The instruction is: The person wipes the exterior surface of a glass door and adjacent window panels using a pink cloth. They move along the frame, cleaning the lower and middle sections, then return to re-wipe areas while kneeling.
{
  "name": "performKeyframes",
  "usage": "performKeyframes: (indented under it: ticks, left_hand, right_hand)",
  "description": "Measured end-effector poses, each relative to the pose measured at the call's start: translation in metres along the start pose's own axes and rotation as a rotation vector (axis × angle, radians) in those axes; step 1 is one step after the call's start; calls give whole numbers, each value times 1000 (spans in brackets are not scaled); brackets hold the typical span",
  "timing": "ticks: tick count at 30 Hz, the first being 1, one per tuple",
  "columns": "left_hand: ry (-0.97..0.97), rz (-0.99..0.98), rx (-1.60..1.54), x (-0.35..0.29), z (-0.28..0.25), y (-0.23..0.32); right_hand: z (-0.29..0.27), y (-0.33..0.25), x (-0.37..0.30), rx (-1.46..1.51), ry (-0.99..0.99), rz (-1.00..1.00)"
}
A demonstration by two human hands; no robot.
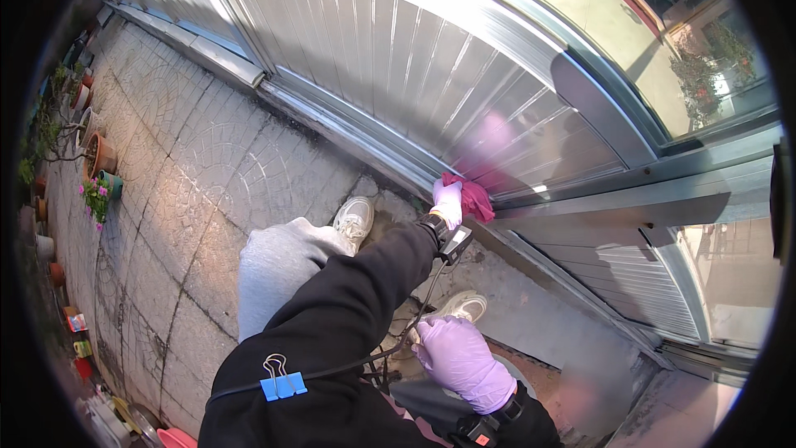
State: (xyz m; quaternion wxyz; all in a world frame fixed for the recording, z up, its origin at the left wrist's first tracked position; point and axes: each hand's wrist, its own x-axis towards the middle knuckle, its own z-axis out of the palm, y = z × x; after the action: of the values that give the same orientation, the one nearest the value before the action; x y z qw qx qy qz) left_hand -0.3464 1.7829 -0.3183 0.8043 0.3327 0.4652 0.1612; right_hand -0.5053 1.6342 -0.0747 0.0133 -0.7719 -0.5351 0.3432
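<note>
My left hand (448,202), in a pale purple glove, is closed round a bunched pink cloth (473,200). It presses the cloth at the low metal sill (381,143), by the foot of a ribbed silver panel (390,58). My right hand (466,365), gloved in the same purple, is drawn back near my knee with its fingers curled in. The inside of that fist is hidden. A black cable (377,355) runs along my left sleeve, where a blue binder clip (283,386) is fixed.
Grey patterned paving (191,191) spreads to the left, with potted plants (101,153) along its far-left edge. My pale shoes (354,220) stand close to the sill. Glass windows (638,58) rise above the panels. At lower right is a grey step (564,323).
</note>
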Motion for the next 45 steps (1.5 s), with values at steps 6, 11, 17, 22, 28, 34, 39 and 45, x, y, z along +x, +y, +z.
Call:
performKeyframes:
  ticks: [6, 11, 17, 22, 28, 34, 39, 45]
  left_hand:
    - [96, 228, -175, 71, -68, 98]
    - [308, 319, -140, 113, -117, 177]
    - [476, 438, -207, 164, -173, 266]
    - [448, 734, -237, 202, -214, 324]
    - [421, 882, -102, 215, -218, 312]
    - [713, 515, 47, 161, -145, 254]
    - [581, 360, 188, 90, -92, 165]
    - [192, -103, 2, -2, -20, 70]
  right_hand:
    - [-2, -4, 9, 39, -4, -23]
    - [2, 2, 18, 82, 83, -104]
    - [-11, 17, 30, 132, -67, -1]
    - [-8, 34, 35, 196, 24, 42]
    - [1, 52, 40, 270, -76, 56]
    - [-2, 40, 33, 255, -77, 141]
    - [-7, 21, 21, 148, 6, 79]
    - [-2, -4, 9, 78, 154, -134]
